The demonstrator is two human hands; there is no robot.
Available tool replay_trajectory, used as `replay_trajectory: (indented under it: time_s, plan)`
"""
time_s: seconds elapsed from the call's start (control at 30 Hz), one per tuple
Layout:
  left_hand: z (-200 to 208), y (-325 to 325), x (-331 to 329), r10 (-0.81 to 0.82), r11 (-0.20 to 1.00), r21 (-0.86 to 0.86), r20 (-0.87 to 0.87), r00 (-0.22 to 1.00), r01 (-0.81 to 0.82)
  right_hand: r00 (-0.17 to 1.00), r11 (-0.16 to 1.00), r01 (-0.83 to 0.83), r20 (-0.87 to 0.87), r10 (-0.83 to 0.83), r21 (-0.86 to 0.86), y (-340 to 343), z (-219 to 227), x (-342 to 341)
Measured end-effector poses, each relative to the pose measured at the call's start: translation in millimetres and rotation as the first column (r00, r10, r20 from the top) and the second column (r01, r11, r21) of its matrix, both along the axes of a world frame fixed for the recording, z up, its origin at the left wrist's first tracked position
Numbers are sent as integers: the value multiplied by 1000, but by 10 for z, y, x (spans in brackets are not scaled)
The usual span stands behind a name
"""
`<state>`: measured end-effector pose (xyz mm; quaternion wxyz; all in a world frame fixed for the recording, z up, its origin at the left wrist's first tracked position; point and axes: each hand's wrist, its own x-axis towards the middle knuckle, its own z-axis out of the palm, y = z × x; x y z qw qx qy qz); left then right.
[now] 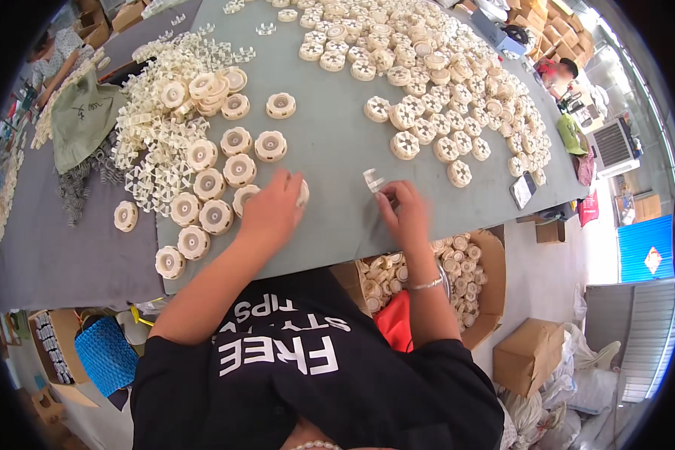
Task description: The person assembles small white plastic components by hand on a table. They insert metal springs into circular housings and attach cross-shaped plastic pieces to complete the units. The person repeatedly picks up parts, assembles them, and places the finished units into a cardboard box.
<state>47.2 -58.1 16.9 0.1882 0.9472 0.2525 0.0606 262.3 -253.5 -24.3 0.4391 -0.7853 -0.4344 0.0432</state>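
Note:
My left hand (pixel 271 214) is closed on a round cream plastic cap (pixel 303 193), mostly hidden behind the fingers. To its right, my right hand (pixel 406 217) pinches a small white plastic clip (pixel 372 180) between thumb and fingers, held just over the table (pixel 330 142). The cap and the clip are apart. Several cream caps with round grey centres (pixel 239 170) lie face up beside my left hand. Further left is a heap of small cream clips (pixel 157 161). Round pieces with spoked tops (pixel 405 145) spread across the far right.
Under the table edge, a cardboard box (pixel 491 281) holds many round cream parts. A phone-like flat object (pixel 523 190) lies at the table's right edge. On the left are a green cloth bag (pixel 86 120) and dark springs (pixel 73 187). A person (pixel 559 75) sits at the far right.

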Motion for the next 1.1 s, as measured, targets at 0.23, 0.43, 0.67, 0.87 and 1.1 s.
replay_trajectory:
  time_s: [0.23,0.43,0.67,0.87,1.1]
  plan:
    - [-170,-419,-518,-46,957,-258,309,950,130,860,952,-70,-502,-94,-299,-91,123,-295]
    - [-381,-439,-599,42,911,-392,399,916,129,975,940,-204,-142,171,-274,4,464,-360]
    - [-275,-394,-649,125,766,-618,413,902,176,946,938,-300,-181,269,-172,58,531,-523]
    - [-270,-383,-685,200,672,-724,377,904,154,914,948,-316,-280,295,-31,176,452,-844]
    - [-233,-447,-606,153,791,-604,358,921,103,763,996,-91,-642,74,8,120,302,-498]
